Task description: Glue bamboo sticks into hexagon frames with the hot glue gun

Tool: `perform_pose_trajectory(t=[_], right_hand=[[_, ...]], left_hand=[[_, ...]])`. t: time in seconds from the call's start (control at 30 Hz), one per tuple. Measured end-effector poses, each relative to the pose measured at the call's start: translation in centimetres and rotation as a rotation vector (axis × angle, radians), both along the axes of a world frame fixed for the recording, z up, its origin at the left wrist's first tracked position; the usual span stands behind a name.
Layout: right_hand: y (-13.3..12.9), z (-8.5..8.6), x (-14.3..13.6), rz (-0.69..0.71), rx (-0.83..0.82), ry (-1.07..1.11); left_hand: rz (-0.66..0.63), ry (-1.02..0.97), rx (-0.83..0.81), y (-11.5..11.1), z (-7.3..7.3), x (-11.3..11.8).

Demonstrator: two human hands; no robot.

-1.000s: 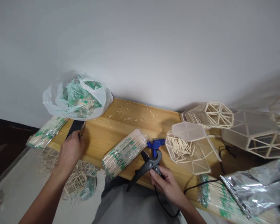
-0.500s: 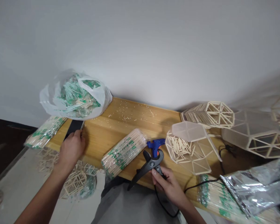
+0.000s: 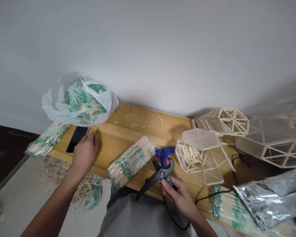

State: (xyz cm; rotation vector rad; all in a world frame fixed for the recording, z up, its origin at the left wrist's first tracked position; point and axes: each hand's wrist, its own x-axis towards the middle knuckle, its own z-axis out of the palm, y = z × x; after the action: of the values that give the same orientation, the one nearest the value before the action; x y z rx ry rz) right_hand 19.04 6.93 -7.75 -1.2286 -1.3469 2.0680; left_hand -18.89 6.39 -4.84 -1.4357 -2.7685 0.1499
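My left hand (image 3: 86,153) is over the left part of the wooden table, just right of a dark phone (image 3: 77,138). Its fingers are drawn together in a pinch, and a tiny thing at the tips is too small to name. My right hand (image 3: 176,195) grips one handle of dark grey pruning shears (image 3: 162,173) near the front edge, jaws pointing away from me. A blue glue gun (image 3: 165,152) lies just behind the shears. To their left is a clear pack of wooden sticks (image 3: 132,161) with green print.
A white plastic bag (image 3: 108,105) of green-printed wrappers stands back left. A hexagonal stick box (image 3: 212,176) holding short cut sticks is at right, with stick frames (image 3: 233,121) behind. A silver foil bag (image 3: 273,194) and black cord (image 3: 209,194) lie front right. Crumbs dot the table (image 3: 108,131).
My left hand has moved right, off the phone, which now shows more fully. My right hand and the shears have stayed almost still.
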Motion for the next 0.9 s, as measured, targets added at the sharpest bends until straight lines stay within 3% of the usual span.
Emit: perform_pose_trajectory(t=[0.13, 0.33, 0.43, 0.57, 0.73, 0.8, 0.9], right_hand=[[0.1, 0.1, 0.0, 0.005, 0.015, 0.006], [0.0, 0.0, 0.2, -0.013, 0.002, 0.004], [0.1, -0.1, 0.3, -0.014, 0.013, -0.008], [0.3, -0.1, 0.5, -0.004, 0.027, -0.015], [0.5, -0.3, 0.5, 0.006, 0.028, -0.012], [0.4, -0.4, 0.5, 0.009, 0.029, -0.011], [0.2, -0.4, 0.4, 0.007, 0.031, -0.011]], left_hand=[[0.047, 0.062, -0.054, 0.5, 0.1, -1.1], [-0.197, 0.010, -0.052, 2.8, -0.8, 2.2], [-0.257, -0.048, 0.008, 2.6, -1.0, 3.0], [-0.126, -0.010, 0.083, 0.1, -0.4, 0.8], [0.087, 0.058, -0.013, -2.3, 0.1, -1.7], [0.070, 0.067, -0.040, -2.0, -0.3, -1.0], [-0.069, 0.014, 0.022, -0.8, -1.0, 1.1]])
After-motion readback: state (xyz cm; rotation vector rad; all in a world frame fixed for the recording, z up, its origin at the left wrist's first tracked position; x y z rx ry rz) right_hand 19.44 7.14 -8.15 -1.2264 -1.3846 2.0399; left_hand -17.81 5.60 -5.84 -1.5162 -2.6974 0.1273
